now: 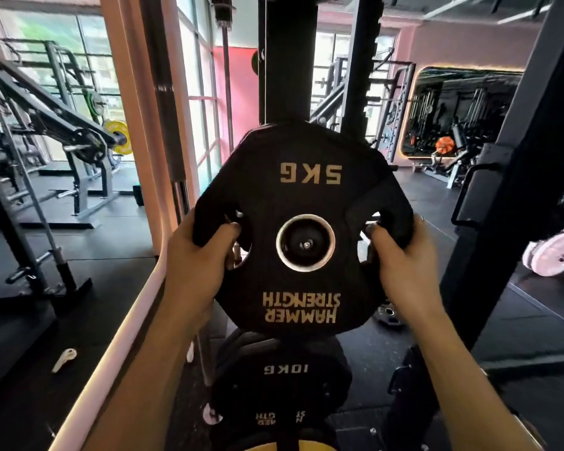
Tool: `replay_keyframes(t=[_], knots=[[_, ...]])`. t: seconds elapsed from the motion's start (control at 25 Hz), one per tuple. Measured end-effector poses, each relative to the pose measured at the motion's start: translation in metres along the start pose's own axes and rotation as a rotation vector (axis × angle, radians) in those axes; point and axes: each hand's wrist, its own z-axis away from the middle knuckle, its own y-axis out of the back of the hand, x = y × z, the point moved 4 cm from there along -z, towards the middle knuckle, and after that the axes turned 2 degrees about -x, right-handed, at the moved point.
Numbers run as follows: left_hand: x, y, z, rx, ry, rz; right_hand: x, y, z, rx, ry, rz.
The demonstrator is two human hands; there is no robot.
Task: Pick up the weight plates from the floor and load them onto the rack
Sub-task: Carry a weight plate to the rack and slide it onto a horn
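Before the rack upright [287, 60], both hands grip the 5 kg plate's [306, 151] side edges.

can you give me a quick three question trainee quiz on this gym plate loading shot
1. True or false: the black rubber 5KG weight plate is held by one hand only.
2. What marking shows on the black plate stored below it? A) 10KG B) 20KG C) 2.5KG
3. Fill in: through the held plate's steel-ringed centre hole, the end of the rack's black ____ shows.

Key
1. False: the left hand and right hand each have a grip through a side cut-out.
2. A
3. peg
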Motion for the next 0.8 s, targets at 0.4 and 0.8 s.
replay_keyframes(t=[0.4, 0.8], knots=[[-0.004, -0.021, -0.058, 0.050, -0.144, -0.213, 0.027, -0.036, -0.063, -0.095, -0.015, -0.024], [-0.021, -0.028, -0.083, 0.081, -0.184, -0.233, 0.051, -0.049, -0.085, -0.132, 0.011, -0.040]])
